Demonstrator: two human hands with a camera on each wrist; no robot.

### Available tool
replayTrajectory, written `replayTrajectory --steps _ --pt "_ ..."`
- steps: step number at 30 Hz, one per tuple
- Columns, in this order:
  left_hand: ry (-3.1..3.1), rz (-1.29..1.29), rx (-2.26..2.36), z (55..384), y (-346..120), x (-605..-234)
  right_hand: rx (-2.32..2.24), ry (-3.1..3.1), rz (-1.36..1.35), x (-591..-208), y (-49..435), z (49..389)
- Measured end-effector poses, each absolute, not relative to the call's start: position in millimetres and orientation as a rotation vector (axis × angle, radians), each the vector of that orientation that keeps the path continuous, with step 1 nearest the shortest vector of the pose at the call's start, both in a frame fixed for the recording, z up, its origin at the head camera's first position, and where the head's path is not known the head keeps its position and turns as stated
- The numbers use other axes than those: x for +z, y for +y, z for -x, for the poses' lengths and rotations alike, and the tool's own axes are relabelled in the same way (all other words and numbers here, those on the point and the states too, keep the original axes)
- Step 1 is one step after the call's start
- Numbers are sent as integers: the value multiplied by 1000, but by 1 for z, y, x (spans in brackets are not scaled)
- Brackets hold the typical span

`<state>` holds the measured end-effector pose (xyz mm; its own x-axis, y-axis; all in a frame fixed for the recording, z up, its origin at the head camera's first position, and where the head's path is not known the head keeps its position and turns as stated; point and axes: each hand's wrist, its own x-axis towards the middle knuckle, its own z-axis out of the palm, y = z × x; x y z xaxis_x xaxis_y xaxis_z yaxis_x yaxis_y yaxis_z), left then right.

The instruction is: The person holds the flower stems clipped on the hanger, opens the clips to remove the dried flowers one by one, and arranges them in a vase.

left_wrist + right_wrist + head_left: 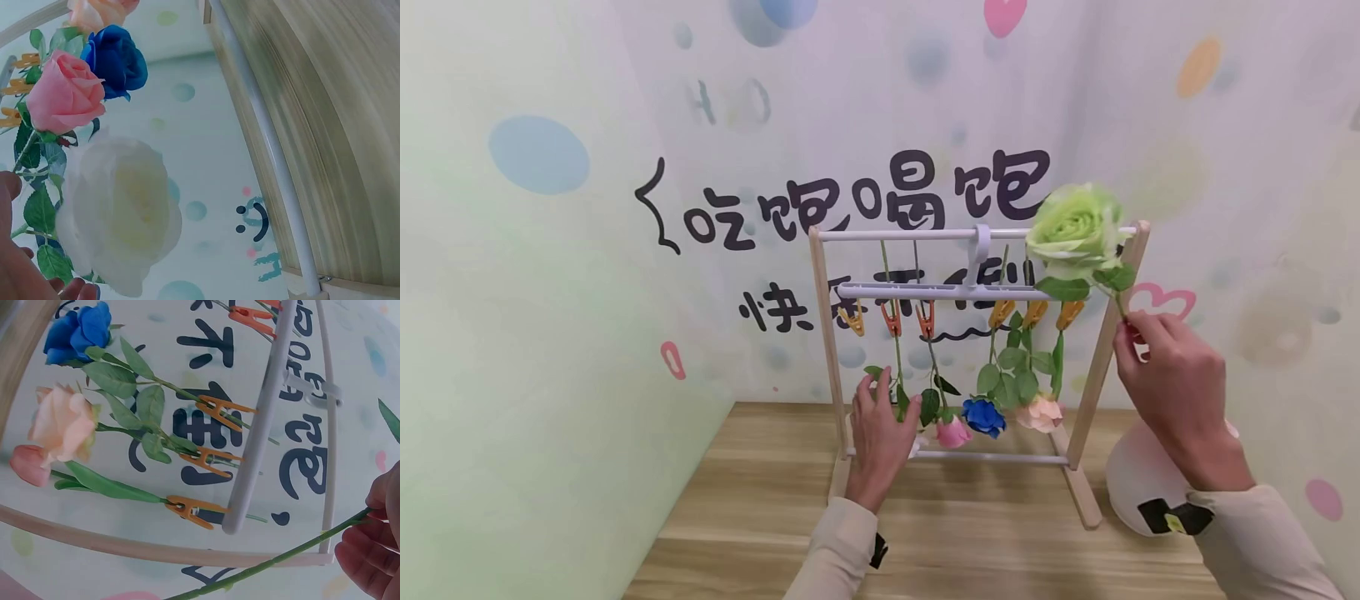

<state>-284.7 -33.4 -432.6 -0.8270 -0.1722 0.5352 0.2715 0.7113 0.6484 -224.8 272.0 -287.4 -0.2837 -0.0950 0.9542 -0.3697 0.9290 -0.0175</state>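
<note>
My right hand [1180, 383] pinches the stem [281, 555] of a pale green rose [1075, 229], held upright beside the rack's right post. My left hand [880, 433] is at the hanging white rose [122, 212], its fingers spread around the leaves [40, 209]; whether they touch is unclear. A lilac clip hanger [925, 291] hangs from the rack's top rod. Head-down from its clips hang the white rose, a pink rose [953, 432], a blue rose [985, 417], a peach rose [1040, 414] and a pink tulip [29, 465]. The leftmost yellow clip [853, 321] holds no stem.
The wooden rack [1105, 358] stands on a wood-grain table [760, 492], with a white lower rod [1000, 457] near the tabletop. A rounded white object [1138, 483] with a dark bow-like patch is partly behind my right forearm. A printed wall [760, 100] rises behind.
</note>
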Motion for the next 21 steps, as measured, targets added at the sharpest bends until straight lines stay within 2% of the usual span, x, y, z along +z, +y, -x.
replayTrajectory --steps 12,21 --pt "-2250 22 -999 291 -26 -430 358 -1802 -218 -270 288 218" --pt "-2217 45 -902 293 -24 -435 319 -1949 -146 -303 316 225"
